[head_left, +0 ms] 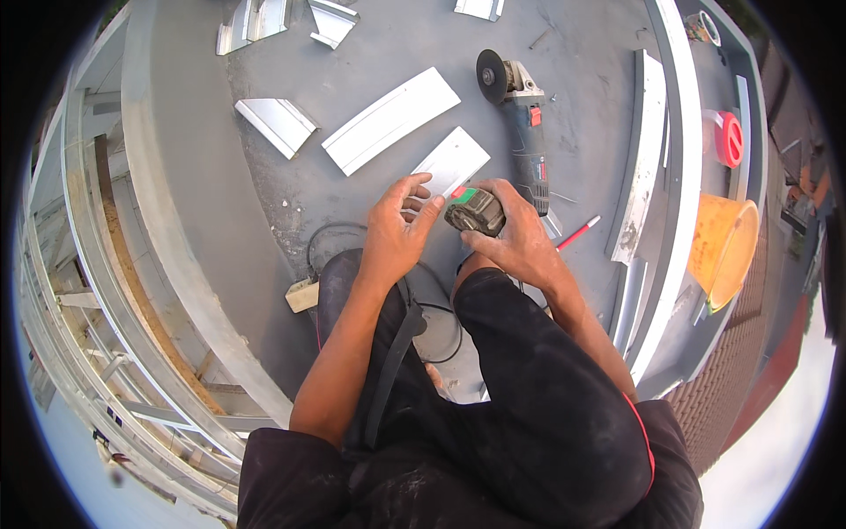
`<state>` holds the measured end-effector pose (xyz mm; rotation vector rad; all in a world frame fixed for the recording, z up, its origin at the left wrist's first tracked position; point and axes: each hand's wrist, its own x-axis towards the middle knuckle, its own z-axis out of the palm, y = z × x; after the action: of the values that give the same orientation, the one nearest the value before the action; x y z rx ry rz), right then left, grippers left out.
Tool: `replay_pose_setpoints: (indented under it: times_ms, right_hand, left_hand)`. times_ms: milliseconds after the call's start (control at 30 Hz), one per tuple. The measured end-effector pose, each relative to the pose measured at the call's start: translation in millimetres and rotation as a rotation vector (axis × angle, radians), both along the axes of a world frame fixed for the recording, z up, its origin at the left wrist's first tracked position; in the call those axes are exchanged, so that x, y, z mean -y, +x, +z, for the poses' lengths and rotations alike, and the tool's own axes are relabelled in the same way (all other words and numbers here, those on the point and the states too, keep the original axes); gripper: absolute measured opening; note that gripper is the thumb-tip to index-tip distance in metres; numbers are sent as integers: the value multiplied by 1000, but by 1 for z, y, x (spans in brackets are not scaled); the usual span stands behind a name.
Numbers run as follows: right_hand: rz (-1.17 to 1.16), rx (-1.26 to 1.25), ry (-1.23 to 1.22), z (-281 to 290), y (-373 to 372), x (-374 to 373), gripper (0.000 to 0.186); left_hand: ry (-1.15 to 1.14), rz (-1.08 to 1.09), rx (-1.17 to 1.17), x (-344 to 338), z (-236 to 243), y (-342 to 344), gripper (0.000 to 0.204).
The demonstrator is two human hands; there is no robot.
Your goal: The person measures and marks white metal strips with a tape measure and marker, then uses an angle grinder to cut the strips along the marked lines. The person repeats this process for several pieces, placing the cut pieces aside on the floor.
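Note:
My right hand (515, 225) is closed round a dark tape measure (477, 212) with a green patch and a red part at its front. My left hand (403, 222) is just left of it, fingers loosely bent and apart, with nothing visible in them. Just beyond both hands lies a short white metal profile piece (457, 160); whether my left fingertips touch it I cannot tell. A longer white profile piece (390, 121) rests farther off to the left. An angle grinder (526, 132) with a dark disc lies beyond my right hand.
Cut profile offcuts (278, 123) lie at the far left. A red marker pen (578, 233) is right of my knee. Long metal profiles (641, 159) and an orange bucket (718, 247) stand farther right. A black cable (335, 227) loops by my legs near a pale block (302, 296).

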<state>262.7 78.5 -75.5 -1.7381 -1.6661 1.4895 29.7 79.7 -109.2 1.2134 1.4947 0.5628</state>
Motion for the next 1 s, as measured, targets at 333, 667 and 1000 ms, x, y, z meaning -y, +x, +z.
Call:
replay_pose_setpoints:
  times_ms: [333, 667, 1000]
  right_hand:
    - [140, -109, -134, 4, 21, 38, 74]
    - [-12, -187, -44, 33, 25, 31, 83]
    - [-39, 253, -13, -11, 65, 53, 65]
  left_hand:
    - [-564, 233, 525, 21, 16, 20, 43]
    - [-534, -270, 504, -19, 11, 11, 31]
    - [-308, -149, 158, -96, -42, -23, 21]
